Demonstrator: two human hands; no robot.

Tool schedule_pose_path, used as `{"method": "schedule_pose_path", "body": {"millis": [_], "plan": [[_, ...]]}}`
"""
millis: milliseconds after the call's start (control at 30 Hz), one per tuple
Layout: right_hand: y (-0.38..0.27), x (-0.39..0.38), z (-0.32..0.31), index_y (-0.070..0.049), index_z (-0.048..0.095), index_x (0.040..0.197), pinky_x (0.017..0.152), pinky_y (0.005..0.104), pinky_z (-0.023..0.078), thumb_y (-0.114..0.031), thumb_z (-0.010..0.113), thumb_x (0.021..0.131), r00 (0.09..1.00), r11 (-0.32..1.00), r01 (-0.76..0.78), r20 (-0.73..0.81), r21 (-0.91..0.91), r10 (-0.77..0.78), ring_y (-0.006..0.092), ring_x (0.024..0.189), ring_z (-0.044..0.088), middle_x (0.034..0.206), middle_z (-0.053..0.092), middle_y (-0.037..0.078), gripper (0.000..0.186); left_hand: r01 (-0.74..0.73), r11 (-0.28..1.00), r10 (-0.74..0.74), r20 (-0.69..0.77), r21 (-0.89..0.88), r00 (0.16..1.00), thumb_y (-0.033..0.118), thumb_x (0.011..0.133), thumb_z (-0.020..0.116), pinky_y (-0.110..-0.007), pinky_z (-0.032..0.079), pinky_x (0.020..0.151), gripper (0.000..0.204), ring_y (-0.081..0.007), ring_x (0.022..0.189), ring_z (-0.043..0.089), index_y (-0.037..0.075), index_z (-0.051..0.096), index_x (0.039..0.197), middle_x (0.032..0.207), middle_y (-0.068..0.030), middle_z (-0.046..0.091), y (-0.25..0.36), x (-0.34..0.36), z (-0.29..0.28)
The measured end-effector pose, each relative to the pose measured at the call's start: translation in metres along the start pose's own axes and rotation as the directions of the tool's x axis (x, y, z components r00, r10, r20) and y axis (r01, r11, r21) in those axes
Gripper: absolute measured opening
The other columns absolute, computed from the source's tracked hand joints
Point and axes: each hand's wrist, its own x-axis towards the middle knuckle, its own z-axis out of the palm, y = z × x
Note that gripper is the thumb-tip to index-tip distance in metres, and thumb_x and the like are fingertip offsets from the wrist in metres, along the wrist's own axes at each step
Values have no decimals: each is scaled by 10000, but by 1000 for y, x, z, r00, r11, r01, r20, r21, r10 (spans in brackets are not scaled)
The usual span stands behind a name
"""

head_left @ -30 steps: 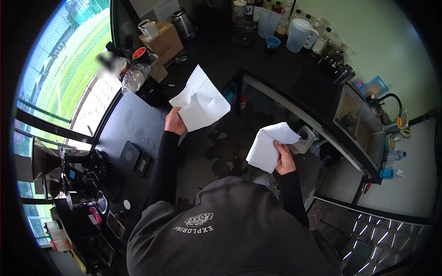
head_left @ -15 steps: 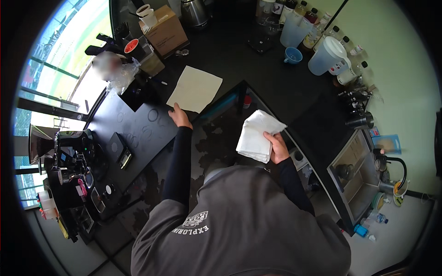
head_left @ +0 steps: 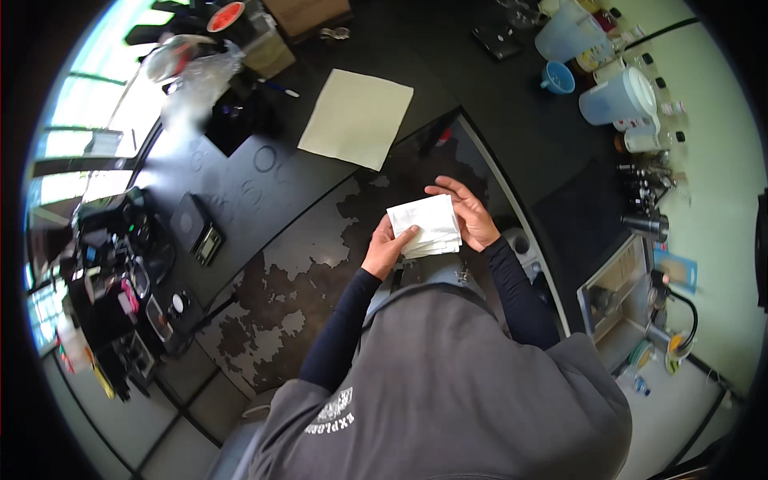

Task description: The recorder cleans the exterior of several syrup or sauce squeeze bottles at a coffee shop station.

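My left hand (head_left: 386, 250) grips a folded stack of white paper (head_left: 424, 224), its thumb pressed on top. My right hand (head_left: 468, 214) is at the stack's right edge with its fingers stretched out and apart; any contact behind the paper is hidden. A cream square sheet (head_left: 355, 118) lies flat on the dark counter (head_left: 448, 56), ahead of my hands. Below the stack is a dark, patchy surface (head_left: 280, 304). Left of it a black scale (head_left: 196, 228) sits on the counter.
Bottles, a translucent jug (head_left: 610, 98) and a blue cup (head_left: 558, 78) line the right wall. Coffee equipment (head_left: 112, 280) stands at left, a sink (head_left: 610, 288) at right. A cardboard box (head_left: 304, 16), red-topped cup (head_left: 226, 18) and crumpled plastic (head_left: 208, 80) stand at back left.
My left hand has left the sheet on the counter and moved down-right onto the folded stack. My right hand has loosened its fingers. The view has shifted.
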Motion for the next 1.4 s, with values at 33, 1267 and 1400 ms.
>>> {"method": "schedule_pose_path", "body": {"millis": [33, 1267, 1400], "plan": [[17, -8, -1, -108, 559, 1480, 1047, 379, 545, -161, 556, 1087, 992, 967, -40, -104, 250, 69, 219, 1288, 623, 1473, 594, 102, 396, -73, 995, 71, 30, 68, 997, 141, 1004, 736, -332, 514, 1046, 589, -166, 1227, 628, -11, 448, 1495, 1350, -110, 649, -6, 5, -13], [-32, 81, -386, -61, 741, 1258, 911, 452, 569, -287, 617, 996, 758, -663, -501, 88, -557, -646, 402, 1054, 730, 1122, 749, 252, 367, 273, 793, -340, 24, 545, 940, 645, 1092, 322, -471, 488, 1070, 797, -395, 1236, 637, -30, 511, 1470, 1333, -271, 634, -582, -17, -117], [-69, 108, -439, -50, 749, 1248, 939, 457, 571, -244, 603, 985, 821, -798, -567, -65, -203, -567, 406, 1066, 726, 1157, 743, 255, 358, 260, 786, -339, 39, 561, 940, 616, 1105, 297, -474, 483, 1072, 765, -401, 1235, 632, -24, 521, 1460, 1324, -262, 640, -574, -16, -123]]}}
